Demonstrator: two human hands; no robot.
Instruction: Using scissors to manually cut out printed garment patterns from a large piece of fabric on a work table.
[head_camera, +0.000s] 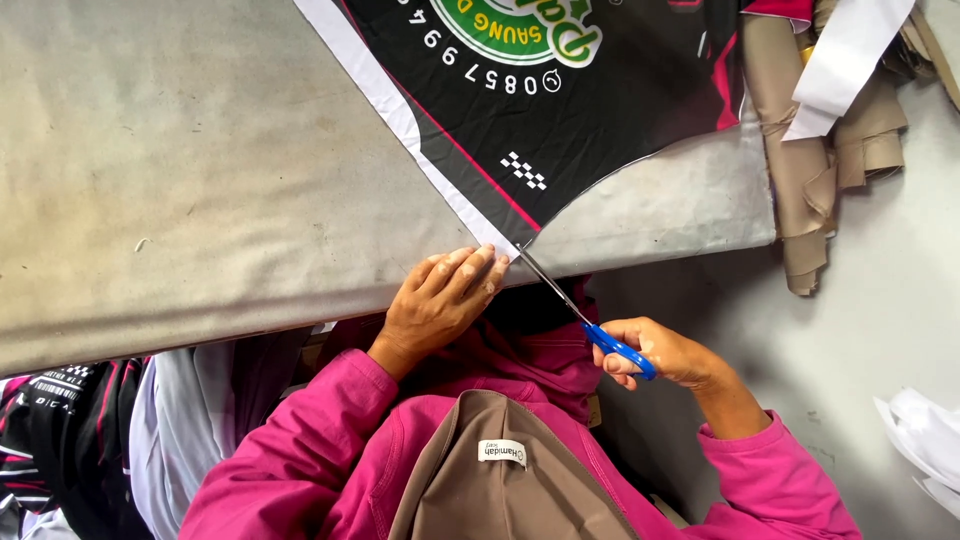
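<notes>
Grey padded surface (200, 180): limp black printed fabric (600, 110) pinned flat beside left hand (440, 300) fingers, held together; blue-handled scissors (590, 320) gripped by right hand (665, 352) fingers; best held near the cut edge.

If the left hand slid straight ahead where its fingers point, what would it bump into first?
The left hand points up and to the right, fingers already on the white edge strip. Next it would likely meet the black printed fabric, just beside the scissors.
</notes>
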